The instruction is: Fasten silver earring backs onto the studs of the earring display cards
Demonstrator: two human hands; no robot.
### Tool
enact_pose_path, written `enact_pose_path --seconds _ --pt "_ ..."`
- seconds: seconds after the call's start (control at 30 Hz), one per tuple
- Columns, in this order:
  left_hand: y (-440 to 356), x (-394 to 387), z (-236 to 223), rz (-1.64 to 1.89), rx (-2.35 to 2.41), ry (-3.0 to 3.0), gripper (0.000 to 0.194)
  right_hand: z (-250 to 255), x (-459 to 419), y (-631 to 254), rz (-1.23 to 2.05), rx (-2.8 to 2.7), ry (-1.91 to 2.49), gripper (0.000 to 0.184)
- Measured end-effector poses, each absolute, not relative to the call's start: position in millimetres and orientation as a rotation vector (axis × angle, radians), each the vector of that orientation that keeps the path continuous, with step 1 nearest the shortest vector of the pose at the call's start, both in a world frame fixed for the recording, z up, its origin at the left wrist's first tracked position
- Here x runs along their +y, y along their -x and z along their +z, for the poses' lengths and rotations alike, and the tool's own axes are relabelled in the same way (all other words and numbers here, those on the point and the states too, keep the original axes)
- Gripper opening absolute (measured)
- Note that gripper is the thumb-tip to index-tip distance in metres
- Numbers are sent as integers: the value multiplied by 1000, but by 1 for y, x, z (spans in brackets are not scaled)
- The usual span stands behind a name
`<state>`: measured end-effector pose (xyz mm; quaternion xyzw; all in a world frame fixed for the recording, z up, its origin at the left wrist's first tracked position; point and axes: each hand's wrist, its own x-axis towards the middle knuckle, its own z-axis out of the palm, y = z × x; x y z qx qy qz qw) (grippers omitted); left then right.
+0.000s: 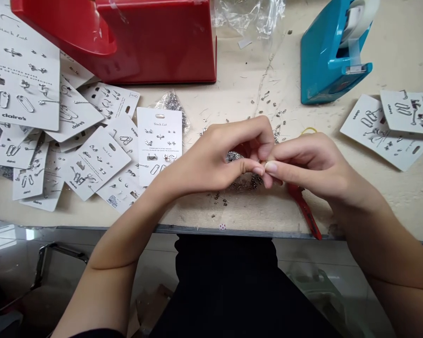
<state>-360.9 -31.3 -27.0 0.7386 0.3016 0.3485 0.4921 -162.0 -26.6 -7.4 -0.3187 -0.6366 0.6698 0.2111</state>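
The left hand (211, 159) and right hand (310, 169) pinch together at the fingertips — anything held is too small to tell — above a heap of silver earring studs (241, 182), near the table's front edge (197, 229).

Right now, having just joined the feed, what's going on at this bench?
A person's left hand and right hand meet at the fingertips around a tiny metal piece, too small to identify, above a heap of small metal findings. Claire's earring cards lie fanned out to the left, with more to the right. A red box and teal tape dispenser sit behind.
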Motion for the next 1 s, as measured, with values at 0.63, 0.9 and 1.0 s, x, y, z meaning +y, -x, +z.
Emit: enact_pose_path --seconds 0.63,0.9,1.0 --pt "356 -36 -29 943 746 -1665 16 -11 -29 163 1717 -1816 979 40" --pt "352 -35 -33 908 957 -1687 18 -14 -32 160 949 -2226 1183 31" --pt "350 -36 -37 960 1021 -1787 16 -20 -31 161 814 -2187 1211 24"
